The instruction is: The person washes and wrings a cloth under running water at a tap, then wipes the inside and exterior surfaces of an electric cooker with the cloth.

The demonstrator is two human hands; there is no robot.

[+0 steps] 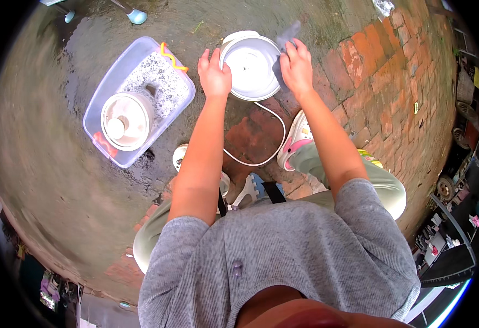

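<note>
A white, round electric pot with a hollow inside stands on the ground before me. My left hand grips its left rim, thumb at the edge and fingers along the outer side. My right hand presses a dark grey cloth against the right side of the pot, and a blurred end of the cloth sticks up past the fingers. From the pot's near side a white power cord loops over the bricks towards my feet.
Left of the pot stands a clear plastic tub with orange handles and foamy water. A white pot with a see-through lid sits in it. Wet ground meets red brick paving on the right. Light-blue-capped legs stand far left.
</note>
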